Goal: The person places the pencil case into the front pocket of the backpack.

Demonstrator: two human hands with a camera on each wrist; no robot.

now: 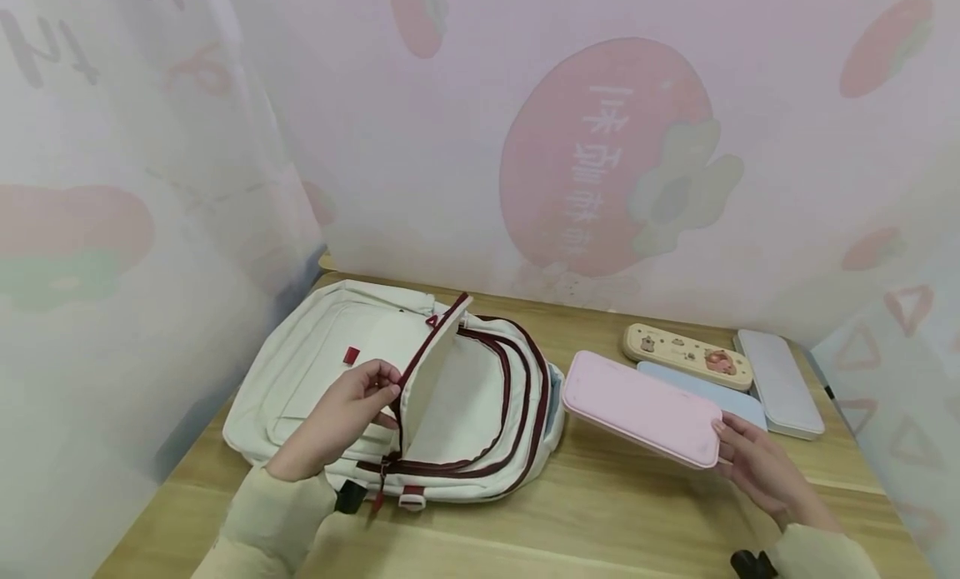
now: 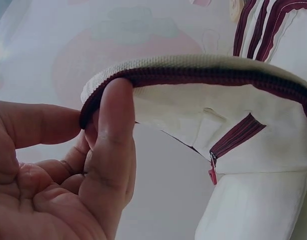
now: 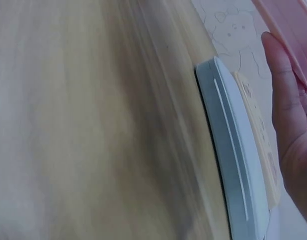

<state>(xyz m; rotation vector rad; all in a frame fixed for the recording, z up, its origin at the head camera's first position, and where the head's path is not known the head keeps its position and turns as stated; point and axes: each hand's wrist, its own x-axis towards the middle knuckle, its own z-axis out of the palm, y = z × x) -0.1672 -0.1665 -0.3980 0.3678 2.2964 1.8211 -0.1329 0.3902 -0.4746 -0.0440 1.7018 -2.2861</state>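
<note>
A cream backpack [image 1: 322, 337] with dark red zips lies on the wooden table at the left. My left hand [image 1: 345, 416] pinches the zipped edge of its front pocket flap [image 2: 193, 75] between thumb and fingers, holding the flap up so the pocket gapes. In my right hand [image 1: 765, 471] is a pink pencil case [image 1: 641, 408], gripped at its right end and held above the table, to the right of the backpack. The left wrist view shows the flap's inner side and a small red zip pull [image 2: 212, 176].
Behind the pink case lie a blue case [image 1: 738, 404], a cream case with bear pictures [image 1: 686, 354] and a pale grey case [image 1: 780, 383]. A curtain with strawberry prints [image 1: 465, 146] hangs along the back and sides of the table [image 1: 600, 512].
</note>
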